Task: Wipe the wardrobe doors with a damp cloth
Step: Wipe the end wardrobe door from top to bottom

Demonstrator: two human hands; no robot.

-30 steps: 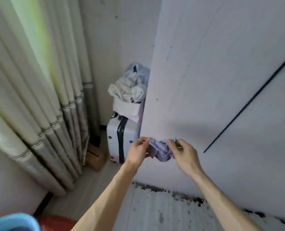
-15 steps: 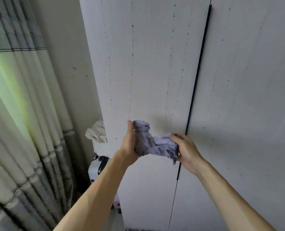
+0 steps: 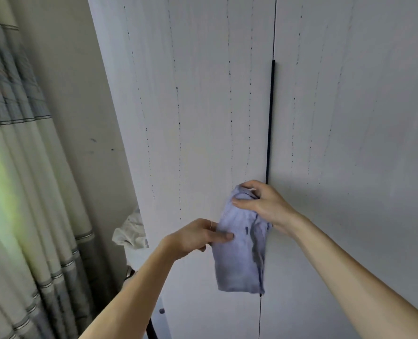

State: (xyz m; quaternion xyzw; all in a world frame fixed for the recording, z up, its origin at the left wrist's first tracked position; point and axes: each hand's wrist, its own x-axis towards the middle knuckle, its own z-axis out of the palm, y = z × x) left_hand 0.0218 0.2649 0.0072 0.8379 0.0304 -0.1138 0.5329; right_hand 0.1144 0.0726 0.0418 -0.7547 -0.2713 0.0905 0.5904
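Note:
A pale lilac-blue cloth [image 3: 239, 255] hangs unfolded in front of the white wardrobe doors. My right hand [image 3: 261, 204] grips its bunched top edge. My left hand [image 3: 198, 237] pinches the cloth's left side between thumb and fingers; a ring shows on one finger. The left wardrobe door [image 3: 190, 106] and the right wardrobe door [image 3: 349, 106] meet at a narrow gap with a long dark handle strip [image 3: 270, 118]. Thin dotted streaks of dirt run down both doors. The cloth hides part of the gap below my right hand.
Striped cream-and-grey curtains [image 3: 19, 179] hang at the left with light behind them. A plain wall [image 3: 80, 118] stands between curtains and wardrobe. A crumpled white fabric heap [image 3: 129, 234] sits low beside the wardrobe's left edge.
The view has tilted up the doors. The cloth, bunched between both hands before, now hangs open and long. My right hand rose to the top edge; my left hand moved to its side.

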